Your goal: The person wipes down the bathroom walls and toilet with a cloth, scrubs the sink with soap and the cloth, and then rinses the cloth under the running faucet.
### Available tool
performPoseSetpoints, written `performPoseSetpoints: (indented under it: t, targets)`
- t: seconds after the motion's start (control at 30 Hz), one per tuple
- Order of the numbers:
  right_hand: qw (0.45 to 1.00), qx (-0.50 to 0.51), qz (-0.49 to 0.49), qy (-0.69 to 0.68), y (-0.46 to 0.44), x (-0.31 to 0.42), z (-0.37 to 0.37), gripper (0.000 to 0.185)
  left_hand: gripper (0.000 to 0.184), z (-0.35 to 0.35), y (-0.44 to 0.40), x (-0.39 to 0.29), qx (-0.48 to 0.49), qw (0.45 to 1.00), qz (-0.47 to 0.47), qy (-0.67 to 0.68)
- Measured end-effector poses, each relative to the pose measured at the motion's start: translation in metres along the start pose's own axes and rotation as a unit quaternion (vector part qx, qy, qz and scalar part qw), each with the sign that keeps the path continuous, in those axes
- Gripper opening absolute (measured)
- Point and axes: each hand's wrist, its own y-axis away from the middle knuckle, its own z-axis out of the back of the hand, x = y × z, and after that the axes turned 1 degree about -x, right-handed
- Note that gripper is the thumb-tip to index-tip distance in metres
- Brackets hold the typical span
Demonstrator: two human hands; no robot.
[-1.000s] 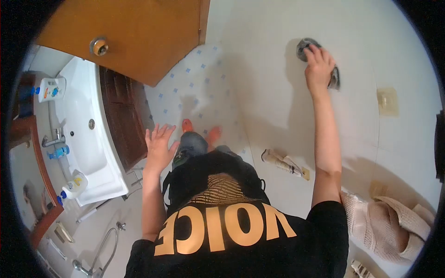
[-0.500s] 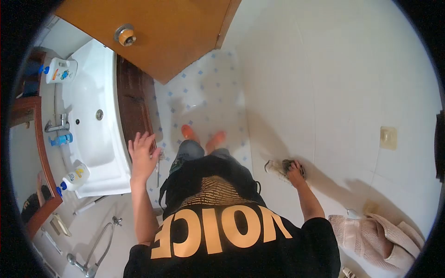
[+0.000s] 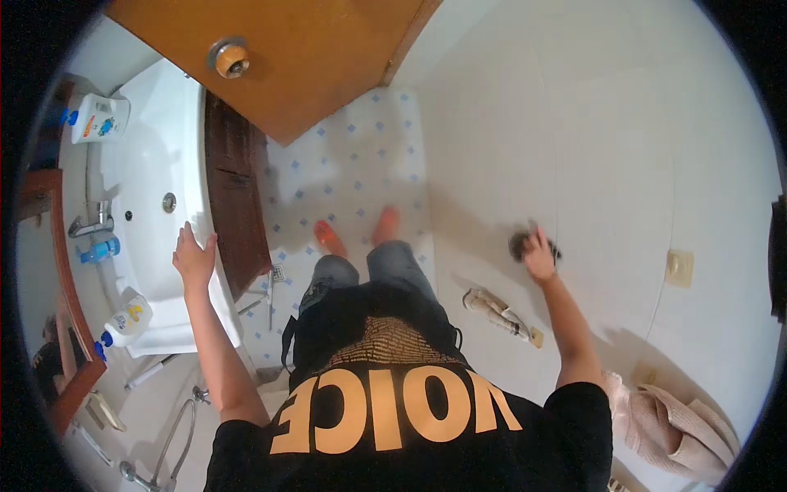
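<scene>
My right hand is closed around a dark, roundish scourer against the white wall; motion blur hides its exact make. Below that hand, a narrow crumpled cloth hangs at the wall near a small beige hook plate. Over the front part of the white washbasin is my left hand, its fingers partly spread and nothing in them. Whether it touches the basin I cannot tell.
An orange-brown door stands ajar ahead. Pump bottles, including a white one, line the basin near the faucet. A pinkish towel hangs at lower right. Blue-dotted tiles cover the floor.
My right hand has moved up and slightly right with the scourer, away from the hanging cloth. My left hand has shifted left from beside the cabinet to over the basin.
</scene>
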Motion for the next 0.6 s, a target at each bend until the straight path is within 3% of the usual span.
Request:
performPoseSetpoints:
  t: [0.07,0.13,0.2,0.3,0.43,0.57,0.6]
  targets:
    - [0.992,-0.099,-0.022,0.078,-0.051,-0.044,0.029,0.025,0.067,-0.01,0.01,-0.004,0.06,0.998,0.013,-0.005]
    - [0.987,-0.122,-0.053,0.085,-0.106,-0.097,0.077,0.022,0.062,-0.023,0.025,-0.007,0.082,0.996,0.025,-0.002]
    - [0.967,-0.196,-0.101,0.13,-0.159,-0.156,0.115,0.019,0.06,-0.044,0.04,-0.002,0.004,1.0,-0.016,0.019]
    - [0.952,-0.196,-0.173,0.158,-0.216,-0.219,0.185,0.023,0.055,-0.042,0.076,-0.026,-0.059,0.997,-0.023,0.053]
    - [0.936,-0.251,-0.17,0.181,-0.27,-0.246,0.175,0.025,0.049,-0.054,0.125,-0.045,-0.081,0.988,-0.009,0.132]
    - [0.977,-0.015,-0.125,0.172,-0.3,-0.195,0.089,0.028,0.044,-0.062,0.169,-0.078,-0.065,0.986,0.0,0.151]
    - [0.981,-0.005,-0.094,0.168,-0.298,-0.175,0.054,0.03,0.042,-0.064,0.176,-0.085,-0.061,0.989,0.003,0.135]
